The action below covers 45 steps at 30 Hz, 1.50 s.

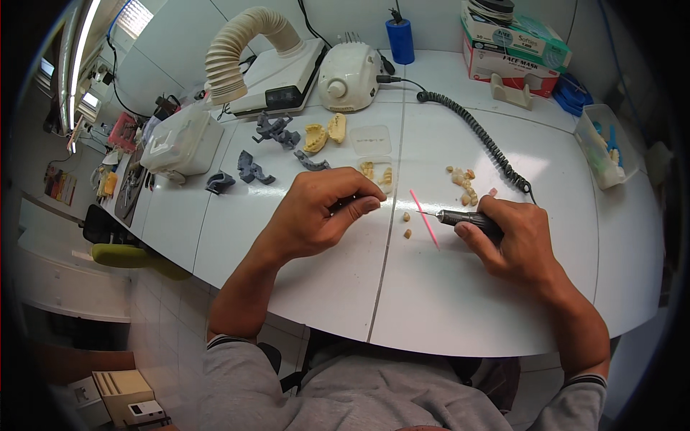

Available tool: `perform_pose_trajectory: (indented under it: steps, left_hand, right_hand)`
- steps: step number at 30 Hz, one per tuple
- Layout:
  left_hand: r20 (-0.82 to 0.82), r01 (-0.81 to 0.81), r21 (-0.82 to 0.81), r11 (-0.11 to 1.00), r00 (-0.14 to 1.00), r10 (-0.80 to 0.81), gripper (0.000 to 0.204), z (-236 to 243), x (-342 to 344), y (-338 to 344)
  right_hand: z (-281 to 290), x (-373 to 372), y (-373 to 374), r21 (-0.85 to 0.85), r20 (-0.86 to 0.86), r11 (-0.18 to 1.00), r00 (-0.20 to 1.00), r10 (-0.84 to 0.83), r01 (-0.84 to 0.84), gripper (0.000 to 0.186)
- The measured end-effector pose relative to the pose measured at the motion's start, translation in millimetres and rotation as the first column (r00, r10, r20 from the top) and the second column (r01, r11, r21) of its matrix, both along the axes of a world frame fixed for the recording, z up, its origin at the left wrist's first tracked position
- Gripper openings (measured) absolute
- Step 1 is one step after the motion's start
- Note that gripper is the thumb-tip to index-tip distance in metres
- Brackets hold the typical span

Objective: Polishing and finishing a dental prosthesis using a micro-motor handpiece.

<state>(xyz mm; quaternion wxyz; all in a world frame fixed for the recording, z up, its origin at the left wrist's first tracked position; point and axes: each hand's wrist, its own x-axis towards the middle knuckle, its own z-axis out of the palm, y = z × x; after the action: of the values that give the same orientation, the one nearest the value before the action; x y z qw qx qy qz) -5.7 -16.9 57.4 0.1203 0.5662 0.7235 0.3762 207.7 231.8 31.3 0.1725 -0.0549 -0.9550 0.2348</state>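
Note:
My left hand [323, 212] is pinched over the desk, near a small clear container [375, 174] of tooth-coloured pieces; what its fingertips hold is too small to make out. My right hand [517, 244] grips a black rotary handpiece [460, 219], its thin bit pointing left. Under the bit lies a pink stick [425, 218], with two small tooth-coloured pieces [407, 225] to its left. Several more pieces [466, 185] sit beyond the handpiece. Yellow dental casts [335, 129] and grey moulded parts [274, 132] lie behind my left hand.
A white control box [346, 82] connects to a coiled cord [471, 127]. Behind stand an extractor with hose [248, 43], a blue cup [401, 43] and stacked boxes [512, 61]. A plastic bin [604, 144] is at right, a lidded tub [180, 147] at left. The desk's curved edge [445, 350] runs before my body.

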Motion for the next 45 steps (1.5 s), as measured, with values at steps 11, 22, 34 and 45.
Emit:
perform_pose_trajectory:
  steps: [11,22,34,45]
  left_hand:
    - [-0.471,-0.571,-0.136,0.81,0.756,0.454,0.029,8.9,-46.3,-32.8]
    - [-0.489,-0.477,-0.094,0.874,0.786,0.377,0.023,-10.5,-62.8,-26.3]
    - [-0.145,-0.079,0.162,0.984,0.984,0.103,0.025,-6.3,-48.2,-19.5]
    - [-0.103,0.124,0.16,0.979,0.989,-0.109,0.023,-7.1,-32.7,-12.1]
  right_hand:
    - [6.4,0.0,0.9,0.039,0.049,0.999,0.998,0.032,-0.034,0.039]
    - [4.0,-1.0,2.0,0.048,0.044,0.998,0.998,0.04,-0.042,0.042]
    - [3.9,0.5,1.5,0.056,0.09,0.998,0.995,0.035,-0.04,0.044]
    - [3.1,-0.2,2.4,0.061,0.08,0.997,0.996,0.04,-0.045,0.044]
